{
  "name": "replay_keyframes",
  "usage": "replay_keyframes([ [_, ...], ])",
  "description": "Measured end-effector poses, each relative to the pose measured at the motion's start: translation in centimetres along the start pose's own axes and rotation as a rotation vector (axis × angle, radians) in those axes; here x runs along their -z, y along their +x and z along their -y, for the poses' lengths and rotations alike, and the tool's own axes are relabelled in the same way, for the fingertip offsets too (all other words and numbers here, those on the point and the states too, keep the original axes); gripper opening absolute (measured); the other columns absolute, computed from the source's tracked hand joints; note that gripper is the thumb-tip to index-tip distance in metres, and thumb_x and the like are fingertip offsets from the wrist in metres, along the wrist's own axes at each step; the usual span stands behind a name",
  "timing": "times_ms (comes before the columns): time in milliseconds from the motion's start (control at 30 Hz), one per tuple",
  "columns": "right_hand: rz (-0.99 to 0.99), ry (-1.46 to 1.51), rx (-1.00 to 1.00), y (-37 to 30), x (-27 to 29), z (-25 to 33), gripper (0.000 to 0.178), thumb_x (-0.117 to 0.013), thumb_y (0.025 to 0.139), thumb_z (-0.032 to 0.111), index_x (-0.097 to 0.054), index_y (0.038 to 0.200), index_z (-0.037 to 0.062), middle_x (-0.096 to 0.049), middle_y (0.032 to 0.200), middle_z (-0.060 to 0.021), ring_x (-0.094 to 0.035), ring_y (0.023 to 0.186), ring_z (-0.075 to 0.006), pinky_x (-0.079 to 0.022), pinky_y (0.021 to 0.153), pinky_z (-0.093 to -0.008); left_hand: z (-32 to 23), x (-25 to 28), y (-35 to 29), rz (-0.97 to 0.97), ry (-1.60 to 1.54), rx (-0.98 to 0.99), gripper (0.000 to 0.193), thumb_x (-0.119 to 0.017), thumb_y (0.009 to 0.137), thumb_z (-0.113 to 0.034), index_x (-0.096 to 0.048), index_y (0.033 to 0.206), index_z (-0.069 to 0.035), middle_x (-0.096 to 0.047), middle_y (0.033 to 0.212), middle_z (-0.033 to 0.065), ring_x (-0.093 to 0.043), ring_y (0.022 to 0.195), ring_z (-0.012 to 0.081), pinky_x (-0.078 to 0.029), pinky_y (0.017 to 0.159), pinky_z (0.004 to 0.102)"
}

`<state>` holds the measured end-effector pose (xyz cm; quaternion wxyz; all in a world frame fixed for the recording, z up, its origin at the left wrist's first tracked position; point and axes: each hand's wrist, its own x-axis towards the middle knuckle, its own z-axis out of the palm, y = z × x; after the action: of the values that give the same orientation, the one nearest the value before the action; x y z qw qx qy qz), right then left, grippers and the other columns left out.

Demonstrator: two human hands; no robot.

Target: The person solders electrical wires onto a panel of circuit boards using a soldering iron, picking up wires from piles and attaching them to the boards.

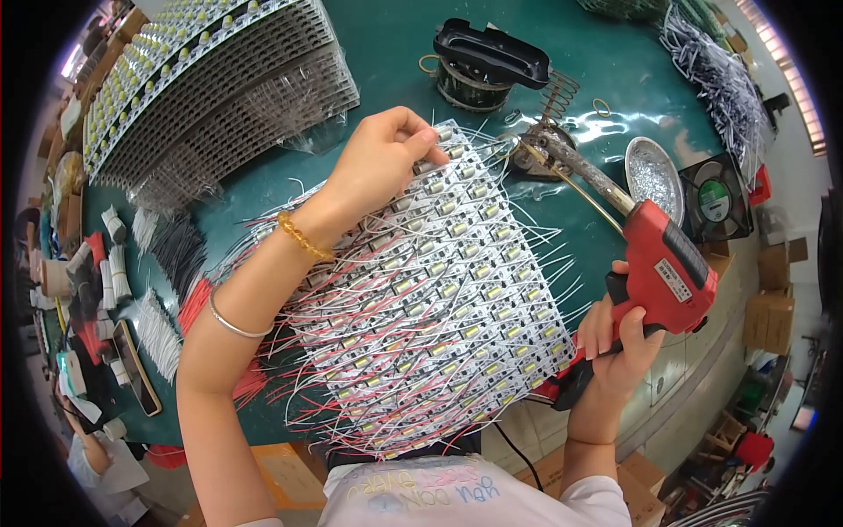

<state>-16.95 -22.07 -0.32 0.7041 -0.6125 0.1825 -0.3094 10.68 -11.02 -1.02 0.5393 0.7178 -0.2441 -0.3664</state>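
A wide panel of small white circuit boards (479, 294) lies in front of me, each with a yellowish component, and many thin white and red wires stick out. My left hand (386, 149) reaches over its far edge with thumb and forefinger pinched at the top row; what lies between the fingertips is too small to make out. On the right, my right hand (619, 342) is wrapped around the handle of a red soldering gun (663, 268). Its long metal barrel points away to the upper left, the tip close to the panel's far right corner and a small metal stand (549, 149).
Stacked component panels (228, 79) stand far left. Behind the panel are a black tray (492, 53) on a round tin and a coiled spring (559, 95). An oval dish (654, 180) and small fan (716, 200) sit right. Wire bundles (158, 334) and a phone (136, 369) lie left.
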Motion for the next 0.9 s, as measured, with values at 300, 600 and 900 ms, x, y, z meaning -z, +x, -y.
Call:
replay_keyframes([
  [300,0.019,-0.043,0.036,0.0,0.1,0.6,0.057,-0.052,0.094,0.036,-0.038,0.125,-0.0096,-0.038,0.049,-0.0004,-0.039,0.037,-0.0098,-0.037,0.039,-0.0245,1.0,0.2,-0.1,0.013,0.238,-0.148,0.019,-0.055,0.091,-0.018,-0.059,0.09,0.0,-0.068,0.075,0.008,-0.06,0.062,0.014,-0.047,0.061,0.0328],
  [600,-0.124,-0.284,0.142,-0.2,-1.6,2.3,0.068,-0.062,0.088,0.035,-0.036,0.127,-0.0143,-0.045,0.053,-0.0042,-0.038,0.039,-0.0089,-0.035,0.04,-0.0224,2.1,-0.1,-0.5,-0.171,0.585,-0.391,0.019,-0.06,0.082,-0.019,-0.063,0.08,0.0,-0.066,0.078,0.0139,-0.063,0.072,0.0314,-0.048,0.065,0.0406],
  [900,-0.054,-0.099,-0.192,2.0,-2.4,1.2,0.025,-0.061,0.087,0.013,-0.05,0.1,-0.006,-0.052,0.055,-0.0045,-0.048,0.042,-0.0104,-0.036,0.04,-0.024,2.5,-1.3,-0.6,-0.313,0.61,-0.372,0.017,-0.062,0.079,-0.019,-0.062,0.073,-0.003,-0.065,0.071,0.0131,-0.062,0.064,0.0316,-0.046,0.056,0.0413],
])
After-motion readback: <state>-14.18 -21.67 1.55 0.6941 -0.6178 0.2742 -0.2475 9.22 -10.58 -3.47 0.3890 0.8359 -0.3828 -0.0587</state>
